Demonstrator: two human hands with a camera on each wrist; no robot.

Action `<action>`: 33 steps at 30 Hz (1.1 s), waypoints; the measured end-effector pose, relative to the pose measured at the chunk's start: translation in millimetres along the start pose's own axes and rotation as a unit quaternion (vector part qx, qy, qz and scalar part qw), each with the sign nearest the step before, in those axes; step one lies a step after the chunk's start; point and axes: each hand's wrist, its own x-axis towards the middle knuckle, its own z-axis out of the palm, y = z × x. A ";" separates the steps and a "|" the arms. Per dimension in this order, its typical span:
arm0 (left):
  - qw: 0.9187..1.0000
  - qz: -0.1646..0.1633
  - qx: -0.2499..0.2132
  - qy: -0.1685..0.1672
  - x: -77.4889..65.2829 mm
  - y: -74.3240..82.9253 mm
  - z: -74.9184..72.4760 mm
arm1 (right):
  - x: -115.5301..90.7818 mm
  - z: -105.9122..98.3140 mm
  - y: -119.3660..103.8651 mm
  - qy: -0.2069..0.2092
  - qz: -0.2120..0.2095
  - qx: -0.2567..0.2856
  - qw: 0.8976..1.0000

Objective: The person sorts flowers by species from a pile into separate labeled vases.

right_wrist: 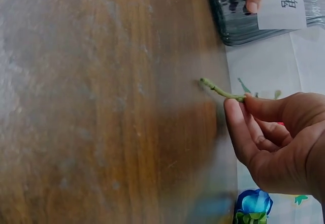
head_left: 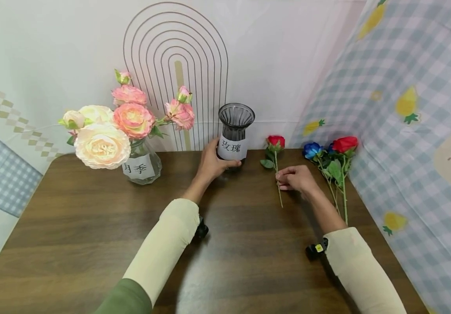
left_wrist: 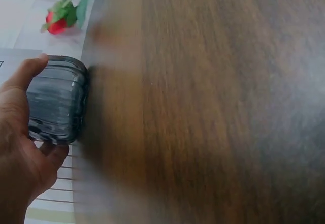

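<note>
Patterned cloth [head_left: 367,87] backs a brown table [head_left: 229,257]. Near its back left corner, a clear vase [head_left: 141,168] of pink and cream flowers [head_left: 133,121] looks finished. At the back edge, the left hand [head_left: 211,162] grips a dark vase [head_left: 233,138], no stem in it yet. Blue and red roses [head_left: 334,169] by the right edge apparently remain; left of them, the right hand [head_left: 298,179] pinches a single rose [head_left: 276,150] by its stem.

we are seeing a smoky grey vase [head_left: 236,117] bearing a white label [head_left: 232,150] with black characters, red roses [head_left: 275,141] on green stems [head_left: 280,197], a blue rose [head_left: 312,150], and cream and pink flowers [head_left: 133,121]. we are noticing a brown wood-grained table [head_left: 245,253], blue-and-white checked cloth [head_left: 425,65] with yellow fruit [head_left: 407,102], and brown arches [head_left: 179,74] lining a white backdrop [head_left: 280,56].
</note>
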 end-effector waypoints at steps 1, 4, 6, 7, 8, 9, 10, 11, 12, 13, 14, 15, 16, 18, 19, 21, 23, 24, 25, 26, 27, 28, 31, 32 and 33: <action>1.000 -0.001 0.003 0.000 -0.1 1.6 0.1 | -0.7 -1.1 -0.3 0.007 -0.003 0.010 1.000; 1.000 -0.002 0.010 0.002 2.4 1.7 2.7 | -3.1 -5.2 -2.6 0.029 -0.020 0.042 0.998; 1.000 -0.004 0.013 0.001 3.2 3.6 3.8 | -4.4 -7.4 -5.3 0.043 -0.035 0.065 0.996; 1.000 -0.004 0.013 0.001 3.5 4.3 4.1 | -4.5 -8.2 -7.0 0.051 -0.043 0.080 0.995; 1.000 -0.004 0.012 0.001 3.9 4.3 4.4 | -4.5 -8.4 -9.3 0.058 -0.051 0.099 0.992; 1.000 -0.001 0.015 0.005 7.5 -1.2 6.6 | -4.5 -8.4 -11.9 0.065 -0.060 0.121 0.989; 1.000 0.001 0.012 0.004 7.3 -0.9 6.5 | -4.0 -8.2 -14.8 0.075 -0.068 0.145 0.984; 1.000 -0.002 0.010 0.000 5.6 2.6 5.7 | -3.4 -7.6 -18.2 0.084 -0.077 0.170 0.979; 1.000 -0.002 0.011 0.000 6.2 1.8 6.0 | -2.4 -6.9 -21.8 0.093 -0.085 0.197 0.972; 1.000 -0.001 0.009 -0.001 7.1 0.1 6.5 | -1.6 -6.0 -25.7 0.101 -0.092 0.221 0.966; 1.000 -0.003 0.011 0.001 9.8 -5.6 8.6 | -0.9 -4.9 -30.2 0.108 -0.099 0.242 0.959; 1.000 -0.003 0.015 0.004 12.5 -10.5 10.3 | 0.2 -3.9 -34.5 0.113 -0.106 0.262 0.952; 1.000 -0.006 0.015 0.002 11.8 -10.5 9.8 | 1.0 -2.5 -39.2 0.118 -0.110 0.278 0.947; 1.000 -0.005 0.017 0.002 17.9 -22.6 12.2 | 3.0 0.6 -48.3 0.123 -0.120 0.304 0.937; 1.000 -0.005 0.020 0.003 21.3 -29.6 14.2 | 4.0 2.4 -52.7 0.124 -0.127 0.312 0.933; 1.000 -0.001 0.020 0.005 25.3 -38.3 15.4 | 5.7 6.7 -61.2 0.127 -0.141 0.334 0.923; 1.000 0.000 0.020 0.005 25.6 -41.2 14.6 | 7.0 11.3 -69.2 0.128 -0.159 0.349 0.914; 1.000 0.001 0.019 0.006 25.5 -42.0 14.0 | 7.5 13.4 -72.9 0.129 -0.168 0.357 0.910; 1.000 0.001 0.023 0.011 26.0 -43.4 14.8 | 7.8 15.6 -76.4 0.130 -0.177 0.363 0.905; 1.000 0.001 0.020 0.010 23.2 -38.9 12.4 | 7.9 17.6 -79.9 0.132 -0.187 0.371 0.900; 1.000 0.002 0.018 0.008 19.9 -33.7 10.1 | 7.9 19.2 -83.1 0.133 -0.196 0.378 0.895; 1.000 0.003 0.017 0.009 17.8 -31.2 8.9 | 8.0 20.6 -86.1 0.135 -0.206 0.385 0.889; 1.000 0.002 0.010 0.003 7.9 -15.2 3.2 | 7.5 24.4 -94.8 0.141 -0.233 0.414 0.868; 1.000 0.001 0.009 0.001 3.9 -9.1 1.0 | 7.2 25.5 -97.6 0.144 -0.241 0.423 0.862; 1.000 0.006 0.006 0.005 3.4 -12.3 1.6 | 6.9 26.6 -100.4 0.149 -0.248 0.430 0.855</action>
